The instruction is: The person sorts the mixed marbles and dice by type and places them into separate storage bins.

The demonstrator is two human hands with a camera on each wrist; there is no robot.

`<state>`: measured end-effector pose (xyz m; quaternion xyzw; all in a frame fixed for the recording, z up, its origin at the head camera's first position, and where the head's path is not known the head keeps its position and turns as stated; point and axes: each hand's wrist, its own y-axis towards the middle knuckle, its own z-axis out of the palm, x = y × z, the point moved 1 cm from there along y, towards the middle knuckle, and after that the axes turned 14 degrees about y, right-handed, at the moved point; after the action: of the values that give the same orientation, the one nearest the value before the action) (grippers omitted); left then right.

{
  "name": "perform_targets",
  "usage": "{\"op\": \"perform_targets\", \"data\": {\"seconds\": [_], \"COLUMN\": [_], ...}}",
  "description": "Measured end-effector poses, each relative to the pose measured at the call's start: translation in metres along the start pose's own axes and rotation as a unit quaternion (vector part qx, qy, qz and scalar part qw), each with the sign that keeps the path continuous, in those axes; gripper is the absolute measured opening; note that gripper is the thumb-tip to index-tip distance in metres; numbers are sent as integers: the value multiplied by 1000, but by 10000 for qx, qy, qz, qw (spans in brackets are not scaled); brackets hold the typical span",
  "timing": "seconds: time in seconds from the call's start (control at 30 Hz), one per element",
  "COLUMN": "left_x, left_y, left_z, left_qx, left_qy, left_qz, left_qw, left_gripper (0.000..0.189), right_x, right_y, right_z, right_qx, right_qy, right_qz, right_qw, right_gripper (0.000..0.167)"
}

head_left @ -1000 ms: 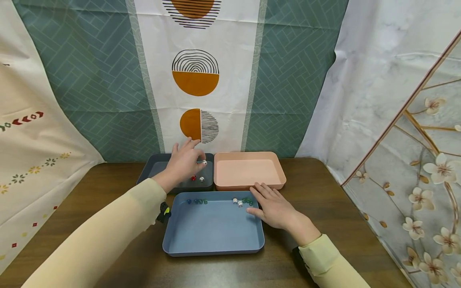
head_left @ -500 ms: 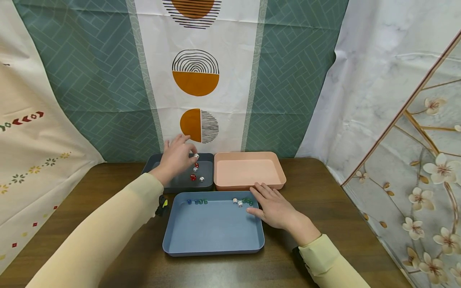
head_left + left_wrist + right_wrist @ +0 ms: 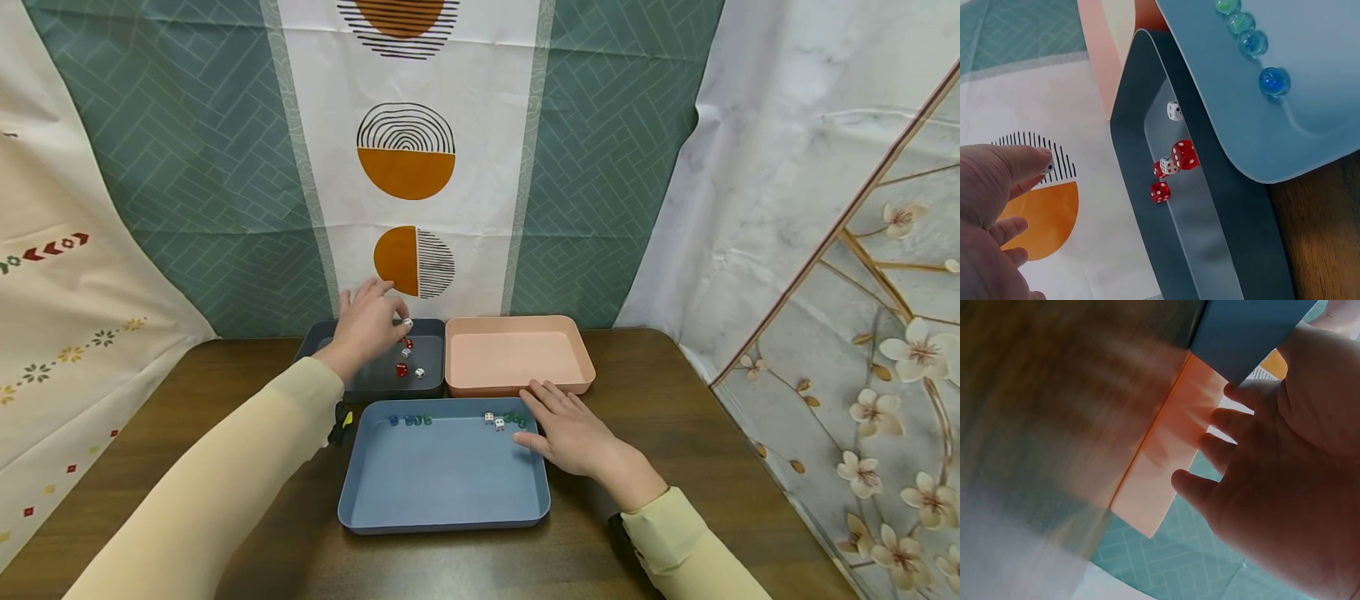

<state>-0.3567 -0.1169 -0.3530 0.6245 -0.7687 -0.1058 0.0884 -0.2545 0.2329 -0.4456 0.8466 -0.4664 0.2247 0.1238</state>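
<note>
My left hand (image 3: 363,329) is raised over the dark grey tray (image 3: 431,340) at the back left, pinching a white die (image 3: 407,322) between thumb and index finger. The left wrist view shows only a corner of that die (image 3: 1049,168) past the fingertips. Below the hand, several red dice (image 3: 1185,155) and white dice (image 3: 1174,110) lie in the dark tray. My right hand (image 3: 573,433) is spread, palm down, over the right rim of the blue tray (image 3: 442,487). Its fingers point toward the peach tray (image 3: 517,358) and hold nothing.
Along the blue tray's back wall sit blue and green marbles (image 3: 417,420) on the left. Two white dice (image 3: 499,424) and several green marbles (image 3: 517,418) lie at its right. The three trays stand close together on a wooden table (image 3: 637,383). Patterned cloths hang behind.
The left hand has shifted left and slightly up with the white die, uncovering more dice in the dark tray, then stays nearly still. The right hand has not moved.
</note>
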Motion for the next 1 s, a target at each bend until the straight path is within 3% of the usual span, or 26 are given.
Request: {"op": "perform_targets", "data": {"seconds": [0.17, 0.4, 0.73, 1.0], "left_x": [-1, -2, 0, 1], "left_y": [2, 4, 4, -2], "left_z": [1, 3, 5, 5], "left_qx": [-32, -2, 68, 89], "left_qy": [31, 59, 58, 81], "left_qz": [22, 42, 46, 137], "left_qw": [10000, 10000, 9999, 9998], "left_gripper": [15, 15, 20, 25], "right_x": [-5, 3, 0, -10], "right_y": [1, -2, 0, 3], "right_z": [3, -3, 1, 5], "right_qx": [-20, -21, -6, 7], "right_qy": [-168, 158, -52, -104], "right_qz": [25, 2, 29, 79], "right_qw": [9999, 9999, 10000, 9999], "right_gripper": [86, 86, 84, 84]}}
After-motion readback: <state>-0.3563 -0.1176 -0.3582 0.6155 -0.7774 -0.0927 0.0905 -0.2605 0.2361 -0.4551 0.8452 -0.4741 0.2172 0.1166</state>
